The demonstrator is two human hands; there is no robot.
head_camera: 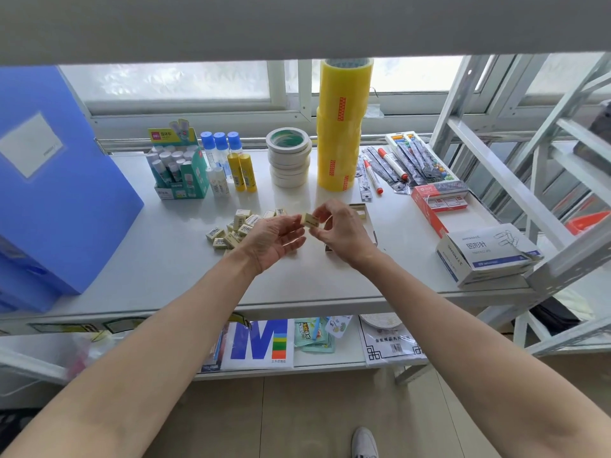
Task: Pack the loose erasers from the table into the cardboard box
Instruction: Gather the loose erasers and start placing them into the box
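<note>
A pile of several small cream-yellow erasers (236, 228) with barcode labels lies on the white table, just left of my hands. One eraser (310, 221) is held above the table between both hands. My left hand (276, 239) pinches its left end with fingertips, palm up. My right hand (342, 231) grips its right end from above. The shallow cardboard box (360, 211) sits under and behind my right hand, mostly hidden; only its far corner and near edge show.
Glue sticks in a green display box (180, 173), yellow glue sticks (243, 171), masking tape stack (289, 160), tall yellow tape rolls (342, 127), markers (391, 165), red staple box (439, 201), paper-clip box (486, 254), blue file boxes (49, 186) at left, metal rack (529, 180) at right.
</note>
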